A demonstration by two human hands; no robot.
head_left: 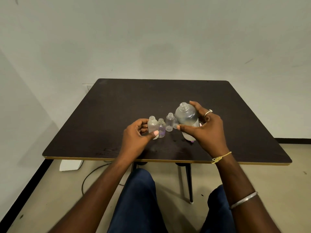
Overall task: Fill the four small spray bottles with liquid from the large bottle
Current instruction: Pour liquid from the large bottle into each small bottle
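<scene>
My right hand (207,127) grips the large clear bottle (186,116), which is uncapped and lifted off the dark table (117,101), its mouth tilted up and to the left. My left hand (136,134) holds one small clear bottle (152,126) upright with its neck open. Right beside it stands a second small bottle (161,128) with a faint purple tint. A third small bottle (170,122) stands just left of the large one. A fourth small bottle (175,125) is mostly hidden behind the large bottle and my right thumb.
Something purple (191,141) lies on the table under my right hand, mostly hidden. A few small drops or marks (175,140) show on the table near it. A white box (71,165) and a black cable (90,175) lie on the floor at the left.
</scene>
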